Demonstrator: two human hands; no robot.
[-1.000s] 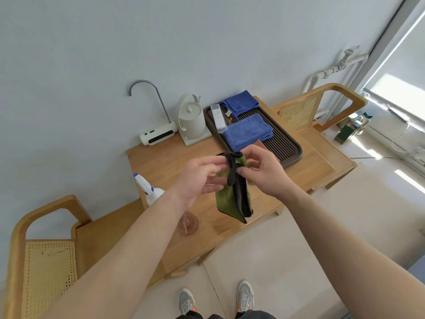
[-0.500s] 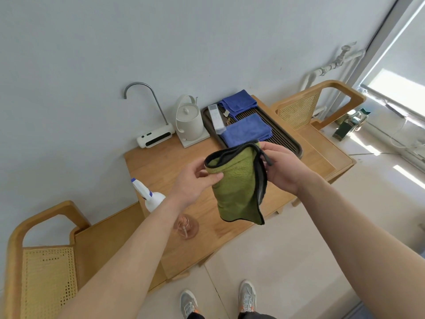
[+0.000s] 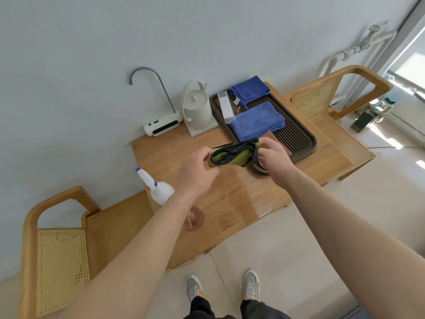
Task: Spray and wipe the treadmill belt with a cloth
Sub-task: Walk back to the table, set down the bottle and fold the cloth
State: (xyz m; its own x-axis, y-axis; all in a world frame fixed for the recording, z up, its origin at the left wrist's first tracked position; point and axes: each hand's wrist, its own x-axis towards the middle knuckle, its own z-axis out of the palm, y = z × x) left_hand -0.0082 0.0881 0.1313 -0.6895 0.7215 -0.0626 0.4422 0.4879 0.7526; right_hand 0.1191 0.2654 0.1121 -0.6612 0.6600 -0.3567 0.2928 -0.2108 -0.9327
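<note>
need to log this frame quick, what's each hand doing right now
Left hand: fingers pinch the left end of the green cloth.
Right hand: fingers grip the cloth's right end.

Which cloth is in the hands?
The olive-green cloth with dark trim, gripped by left hand and right hand; both folded blue cloths lie on the dark slatted tray.

- The spray bottle's (image 3: 158,192) base was hidden behind the left forearm (image 3: 142,249).
- The same forearm half covered a pinkish glass (image 3: 197,220) on the desk (image 3: 241,199).
- The dark tray's (image 3: 301,137) near corner lay partly behind the right hand (image 3: 273,162) and green cloth (image 3: 230,156).
- A small item (image 3: 236,102) on the tray was too small to tell.
</note>
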